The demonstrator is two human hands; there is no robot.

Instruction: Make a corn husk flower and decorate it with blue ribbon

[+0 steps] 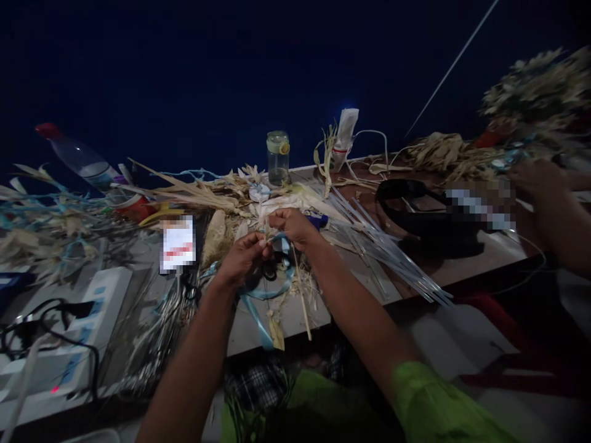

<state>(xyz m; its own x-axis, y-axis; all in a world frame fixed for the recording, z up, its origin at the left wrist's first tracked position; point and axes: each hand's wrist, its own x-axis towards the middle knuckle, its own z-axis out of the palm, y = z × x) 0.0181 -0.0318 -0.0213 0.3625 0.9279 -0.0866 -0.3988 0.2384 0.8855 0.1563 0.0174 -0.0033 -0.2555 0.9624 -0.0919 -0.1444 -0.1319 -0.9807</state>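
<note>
Near the middle of the table, my left hand [247,253] and my right hand [292,226] meet with fingers pinched round a small, pale piece, too small to name. A light blue ribbon [258,319] loops below them and hangs toward the table's front edge. Black-handled scissors [269,269] lie just under my hands, partly hidden. Dried husks [217,195] are heaped behind and beside my fingers. A thin pale stalk [302,295] slants down below my right hand.
A lidded jar [278,159] stands at the back. Clear rods [392,246] and a black headset-like object [415,215] lie right. A power strip [95,326] and metal wires [159,344] lie left. Another person's hand [540,181] is at far right. A tilted bottle [83,161] stands back left.
</note>
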